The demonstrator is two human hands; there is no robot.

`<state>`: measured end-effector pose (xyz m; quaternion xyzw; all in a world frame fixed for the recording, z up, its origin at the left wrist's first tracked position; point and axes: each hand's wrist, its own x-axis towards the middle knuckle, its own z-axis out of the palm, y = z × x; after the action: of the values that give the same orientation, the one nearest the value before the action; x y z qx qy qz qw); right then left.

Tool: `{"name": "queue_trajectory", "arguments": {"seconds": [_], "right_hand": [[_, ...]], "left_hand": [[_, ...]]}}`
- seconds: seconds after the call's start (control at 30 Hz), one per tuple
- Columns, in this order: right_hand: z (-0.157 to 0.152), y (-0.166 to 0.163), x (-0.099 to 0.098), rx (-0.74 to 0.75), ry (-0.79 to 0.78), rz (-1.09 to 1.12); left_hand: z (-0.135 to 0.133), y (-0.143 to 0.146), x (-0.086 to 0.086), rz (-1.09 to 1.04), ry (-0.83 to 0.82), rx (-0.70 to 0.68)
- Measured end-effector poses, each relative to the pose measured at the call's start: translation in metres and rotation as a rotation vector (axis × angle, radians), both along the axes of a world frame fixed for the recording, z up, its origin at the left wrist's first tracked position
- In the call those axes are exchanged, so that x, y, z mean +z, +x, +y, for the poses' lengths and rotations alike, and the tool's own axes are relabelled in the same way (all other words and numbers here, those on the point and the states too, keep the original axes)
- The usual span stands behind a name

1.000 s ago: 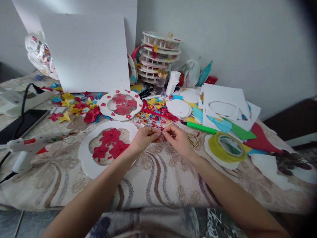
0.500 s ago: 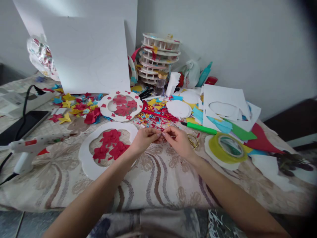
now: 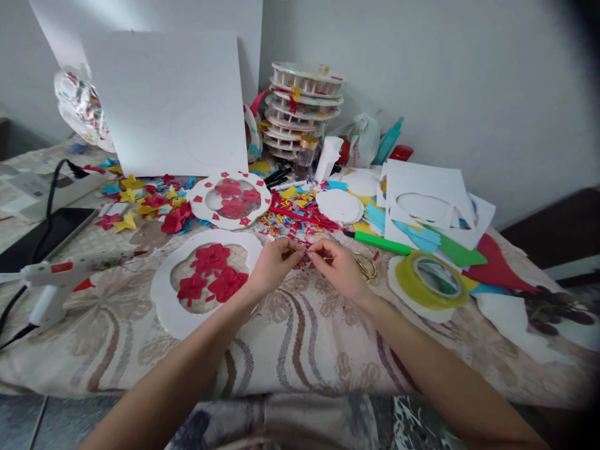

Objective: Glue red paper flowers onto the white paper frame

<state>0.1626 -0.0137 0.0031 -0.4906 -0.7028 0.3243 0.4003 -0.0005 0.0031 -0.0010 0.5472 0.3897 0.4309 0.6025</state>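
My left hand [image 3: 277,264] and my right hand [image 3: 334,262] meet fingertip to fingertip over the front of the table. Both are closed in a pinch, and whatever sits between the fingertips is too small to make out. Left of my left hand lies a white scalloped ring [image 3: 165,299] with red paper flowers [image 3: 227,284] in its opening. Close beside my right hand are gold-handled scissors [image 3: 368,267], partly hidden by it. Behind the hands spreads a heap of tiny red, blue and yellow paper scraps [image 3: 300,228].
A glue gun [image 3: 59,278] and phone [image 3: 60,228] lie left. Yellow tape [image 3: 412,287], a green marker [image 3: 382,242] and cut white sheets [image 3: 426,178] are right. Behind stand a tiered white stack [image 3: 304,109], a white board [image 3: 171,106] and a decorated ring [image 3: 199,199].
My hands keep the same pinch at nearly the same spot, with only slight finger movement. The whole view has shifted very slightly.
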Motion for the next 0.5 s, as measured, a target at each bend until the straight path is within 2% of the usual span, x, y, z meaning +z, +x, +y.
{"name": "queue_trajectory", "arguments": {"seconds": [0.17, 0.33, 0.5], "right_hand": [[0.0014, 0.0019, 0.0024, 0.040, -0.040, 0.018], [0.0028, 0.0043, 0.0047, 0.097, -0.125, 0.091], [0.0040, 0.0061, 0.0048, 0.135, -0.176, 0.140]], "left_hand": [[-0.0002, -0.0011, 0.0002, 0.014, 0.021, -0.024], [0.0018, -0.0042, -0.0024, -0.036, -0.050, -0.105], [0.0016, -0.0055, -0.0035, -0.074, -0.108, -0.125]]}}
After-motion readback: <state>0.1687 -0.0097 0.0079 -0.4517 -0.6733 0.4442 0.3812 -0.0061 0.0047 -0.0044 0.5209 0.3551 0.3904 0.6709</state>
